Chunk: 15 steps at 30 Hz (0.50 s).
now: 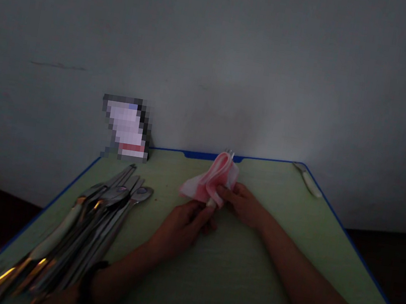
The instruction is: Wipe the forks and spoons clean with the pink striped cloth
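A pink and white cloth is folded around a fork, whose tines stick out above the cloth at the far side. My left hand is closed on the fork's pale handle, just below the cloth. On the other side, my right hand pinches the cloth against the fork. Most of the fork is hidden by the cloth and my fingers.
A pile of spoons, knives and other cutlery lies left of my left forearm. A phone, blurred out, leans on the wall. One knife with a white handle rests at the far right corner of the blue-edged table.
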Each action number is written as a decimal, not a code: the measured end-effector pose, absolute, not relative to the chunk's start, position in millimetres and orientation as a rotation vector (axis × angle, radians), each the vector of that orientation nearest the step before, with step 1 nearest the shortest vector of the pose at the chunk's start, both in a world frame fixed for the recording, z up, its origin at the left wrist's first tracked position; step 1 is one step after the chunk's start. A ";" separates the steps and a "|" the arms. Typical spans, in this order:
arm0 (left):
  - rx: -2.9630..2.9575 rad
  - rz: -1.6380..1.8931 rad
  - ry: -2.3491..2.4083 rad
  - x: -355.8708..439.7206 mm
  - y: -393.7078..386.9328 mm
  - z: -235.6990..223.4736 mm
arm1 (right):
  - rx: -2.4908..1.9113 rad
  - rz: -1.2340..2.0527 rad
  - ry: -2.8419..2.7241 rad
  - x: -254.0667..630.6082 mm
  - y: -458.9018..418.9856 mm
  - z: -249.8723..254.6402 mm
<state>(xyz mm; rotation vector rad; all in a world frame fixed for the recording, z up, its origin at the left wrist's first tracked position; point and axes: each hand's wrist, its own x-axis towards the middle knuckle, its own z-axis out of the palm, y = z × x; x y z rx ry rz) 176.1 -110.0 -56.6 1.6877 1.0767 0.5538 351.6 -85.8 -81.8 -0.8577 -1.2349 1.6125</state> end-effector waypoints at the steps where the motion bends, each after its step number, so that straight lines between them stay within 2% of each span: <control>1: 1.686 0.548 1.077 176.0 -110.0 -56.9 | -0.851 1.617 -1.241 352.3 -85.6 -81.3; 10: 1.756 0.487 1.043 172.3 -108.0 -55.1 | -0.903 1.584 -1.380 353.8 -88.1 -68.3; 15: 1.811 0.480 1.101 173.3 -108.1 -48.9 | -0.866 1.618 -1.250 351.2 -88.5 -72.7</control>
